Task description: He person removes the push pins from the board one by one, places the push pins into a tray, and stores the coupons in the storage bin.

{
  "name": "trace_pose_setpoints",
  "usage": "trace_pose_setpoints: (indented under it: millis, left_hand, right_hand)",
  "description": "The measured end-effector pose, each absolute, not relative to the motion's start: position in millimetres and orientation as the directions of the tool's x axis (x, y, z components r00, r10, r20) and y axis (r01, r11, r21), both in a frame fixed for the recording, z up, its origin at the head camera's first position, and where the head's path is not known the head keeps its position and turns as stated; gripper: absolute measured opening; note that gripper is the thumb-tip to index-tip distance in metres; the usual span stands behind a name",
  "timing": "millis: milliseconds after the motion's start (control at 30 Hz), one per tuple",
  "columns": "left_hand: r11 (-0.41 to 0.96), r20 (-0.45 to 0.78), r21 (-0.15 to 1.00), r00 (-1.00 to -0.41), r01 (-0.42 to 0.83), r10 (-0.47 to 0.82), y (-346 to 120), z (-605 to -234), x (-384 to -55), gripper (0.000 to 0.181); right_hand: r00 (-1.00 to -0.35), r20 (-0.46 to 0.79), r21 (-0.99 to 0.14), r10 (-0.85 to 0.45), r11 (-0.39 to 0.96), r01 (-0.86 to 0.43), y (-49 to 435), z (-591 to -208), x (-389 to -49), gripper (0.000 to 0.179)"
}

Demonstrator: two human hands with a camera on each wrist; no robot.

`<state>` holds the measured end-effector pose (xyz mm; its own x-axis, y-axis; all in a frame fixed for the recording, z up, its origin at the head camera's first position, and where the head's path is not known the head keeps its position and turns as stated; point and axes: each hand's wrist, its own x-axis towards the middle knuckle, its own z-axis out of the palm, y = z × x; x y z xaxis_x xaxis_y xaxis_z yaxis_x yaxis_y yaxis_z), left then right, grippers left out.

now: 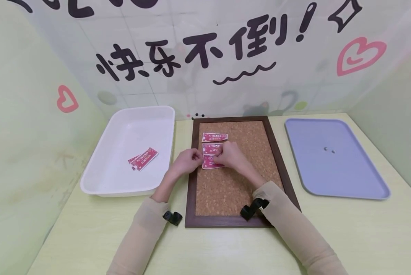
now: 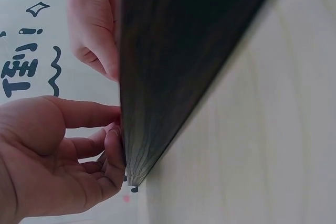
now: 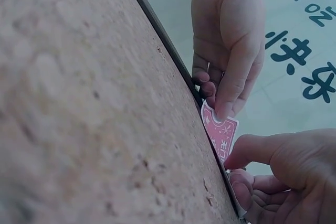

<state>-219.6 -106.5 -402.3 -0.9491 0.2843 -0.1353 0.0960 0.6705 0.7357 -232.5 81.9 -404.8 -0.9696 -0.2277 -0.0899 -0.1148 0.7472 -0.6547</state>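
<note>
Three pink-and-white paper coupons lie in a column on a cork board (image 1: 237, 191): an upper one (image 1: 214, 137), a middle one (image 1: 209, 148) and the lowest coupon (image 1: 210, 165). My left hand (image 1: 187, 161) holds the left end of the lowest coupon by thumb and fingers at the board's left frame. In the right wrist view that coupon's end (image 3: 218, 128) stands slightly up, the left thumb on its face. My right hand (image 1: 231, 154) is curled over the coupon's middle, thumb and index pinched together there; I cannot tell what small thing the fingertips cover.
To the left stands a white plastic tray (image 1: 122, 187) holding several overlapping coupons (image 1: 145, 158). At the right is a lilac tray (image 1: 343, 172) with two small silver pieces (image 1: 329, 150). The board's brown wooden frame (image 1: 226, 221) rises above the pale table (image 1: 205, 252).
</note>
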Motion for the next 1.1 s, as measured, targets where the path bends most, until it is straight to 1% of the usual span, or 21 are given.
trace_pose_setpoints:
  millis: [200, 533, 933, 1100]
  left_hand:
    - [0.674, -0.127, 0.731, -0.949, 0.108, 0.29, -106, -401, -219, 0.009]
    - [0.673, -0.124, 0.731, -0.948, 0.112, 0.293, -107, -401, -219, 0.007]
    - [0.674, -0.118, 0.73, -0.951, 0.113, 0.287, -107, -401, -218, 0.007]
    - [0.676, -0.119, 0.73, -0.954, 0.103, 0.274, -109, -399, -217, 0.009]
  right_hand:
    - [-0.971, -0.087, -0.652, -0.223, 0.75, -0.114, 82, -405, -233, 0.013]
    - [-0.97, -0.051, -0.646, -0.237, 0.749, -0.149, 84, -406, -234, 0.013]
    - [-0.965, -0.124, -0.705, -0.231, 0.704, -0.078, 95, -402, -238, 0.011]
    - [-0.957, -0.121, -0.723, -0.262, 0.684, -0.095, 98, -398, -237, 0.009]
